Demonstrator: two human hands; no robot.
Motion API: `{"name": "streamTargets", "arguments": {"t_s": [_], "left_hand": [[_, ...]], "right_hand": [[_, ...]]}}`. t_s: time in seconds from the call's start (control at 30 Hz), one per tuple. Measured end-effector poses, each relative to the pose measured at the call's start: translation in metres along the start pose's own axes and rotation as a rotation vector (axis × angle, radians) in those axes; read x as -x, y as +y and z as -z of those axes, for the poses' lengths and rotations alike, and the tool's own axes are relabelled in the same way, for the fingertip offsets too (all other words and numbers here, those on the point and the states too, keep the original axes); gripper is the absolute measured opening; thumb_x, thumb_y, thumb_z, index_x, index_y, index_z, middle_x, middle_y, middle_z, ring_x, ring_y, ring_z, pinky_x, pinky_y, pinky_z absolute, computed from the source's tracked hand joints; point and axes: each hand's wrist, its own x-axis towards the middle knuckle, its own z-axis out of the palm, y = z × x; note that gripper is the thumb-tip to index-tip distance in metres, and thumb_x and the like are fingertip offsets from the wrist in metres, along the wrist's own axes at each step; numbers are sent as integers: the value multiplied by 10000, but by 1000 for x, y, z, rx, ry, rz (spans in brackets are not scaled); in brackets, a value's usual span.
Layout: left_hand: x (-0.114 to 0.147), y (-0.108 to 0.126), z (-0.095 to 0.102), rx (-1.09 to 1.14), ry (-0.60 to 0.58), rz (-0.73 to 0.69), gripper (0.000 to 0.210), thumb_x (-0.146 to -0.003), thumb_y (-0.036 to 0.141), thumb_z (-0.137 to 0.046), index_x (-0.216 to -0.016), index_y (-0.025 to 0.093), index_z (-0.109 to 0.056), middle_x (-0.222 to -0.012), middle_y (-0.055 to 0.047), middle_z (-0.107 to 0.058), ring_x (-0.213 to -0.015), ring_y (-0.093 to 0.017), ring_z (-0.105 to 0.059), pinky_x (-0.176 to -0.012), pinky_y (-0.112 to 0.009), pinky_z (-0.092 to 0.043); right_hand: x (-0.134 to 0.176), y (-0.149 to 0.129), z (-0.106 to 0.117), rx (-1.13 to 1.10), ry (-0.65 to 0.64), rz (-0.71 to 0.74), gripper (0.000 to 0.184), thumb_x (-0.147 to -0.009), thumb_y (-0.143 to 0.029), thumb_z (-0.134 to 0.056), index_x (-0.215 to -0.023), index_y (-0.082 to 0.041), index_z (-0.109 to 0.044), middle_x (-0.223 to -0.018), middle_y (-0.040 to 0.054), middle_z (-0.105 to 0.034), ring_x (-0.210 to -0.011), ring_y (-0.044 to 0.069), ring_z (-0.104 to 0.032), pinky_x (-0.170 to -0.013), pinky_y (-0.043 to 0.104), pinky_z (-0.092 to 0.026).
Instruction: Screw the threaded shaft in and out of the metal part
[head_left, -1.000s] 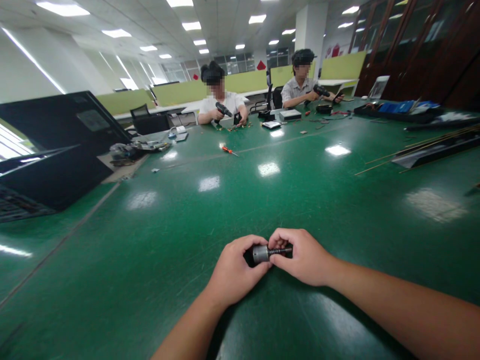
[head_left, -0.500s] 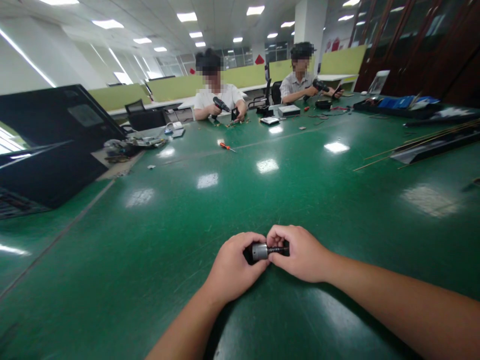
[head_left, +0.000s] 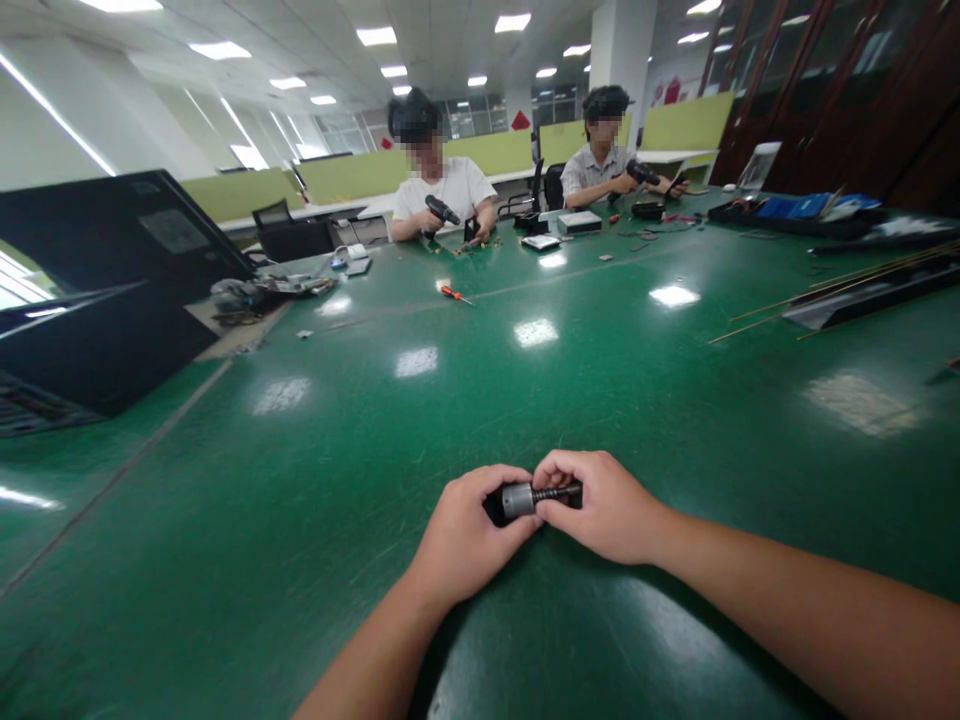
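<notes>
A short grey metal cylinder (head_left: 517, 500) with a dark, ridged shaft (head_left: 553, 493) coming out of its right end lies level between my hands, low over the green table. My left hand (head_left: 466, 532) curls round the cylinder, thumb and fingers closed on it from the left. Around the shaft, my right hand (head_left: 606, 508) is closed, its thumb and fingertips close to the cylinder's end. The shaft's far right end is partly hidden in my right palm. Whether the ridges are a screw thread or a spring I cannot tell.
An orange-handled screwdriver (head_left: 454, 294) lies on the green table (head_left: 480, 400) ahead. To the left stands a big black panel (head_left: 97, 280) beside tangled parts (head_left: 262, 290). Thin rods (head_left: 847, 290) lie at right. Two people across the table hold power drills (head_left: 442, 209).
The cylinder has shifted very slightly left, and a little more of the ridged shaft shows. Both hands keep their hold in nearly the same place. One person opposite has leaned slightly.
</notes>
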Motion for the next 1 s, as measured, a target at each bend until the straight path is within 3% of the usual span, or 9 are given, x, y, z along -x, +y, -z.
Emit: {"name": "streamTargets", "arguments": {"t_s": [0.3, 0.5, 0.8, 1.0], "left_hand": [[1, -2, 1, 46, 90, 5, 229, -740, 224, -747, -967, 244, -726, -943, -1, -755, -882, -197, -693, -819, -300, -513], [2, -3, 2, 57, 121, 15, 278, -703, 239, -786, -976, 238, -733, -951, -13, -760, -891, -208, -697, -843, -322, -524], [3, -3, 5, 45, 149, 3, 282, -721, 242, -775, -999, 231, -728, -970, -26, -756, -898, -211, -694, -850, -327, -527], [5, -6, 27, -46, 134, -38, 225, -757, 324, -750, -956, 217, -738, -945, -47, -725, -885, -205, -670, -820, -317, -520]], "right_hand": [[-2, 0, 0, -4, 0, -19, 156, -837, -234, -633, -955, -218, -734, -872, 10, -744, -798, 172, -665, -733, 281, -456], [-2, -2, 2, 56, 0, 10, 164, -891, -293, -596, -876, -212, -738, -815, -6, -731, -753, 151, -642, -682, 262, -409], [-5, 0, 6, 91, 46, -19, 475, -981, -418, -422, -596, -173, -554, -544, -24, -519, -543, 115, -481, -546, 252, -292], [-10, 10, 9, -82, 155, -83, 587, -983, -536, -347, -516, -194, -444, -475, -25, -438, -486, 120, -442, -535, 259, -316]]}}
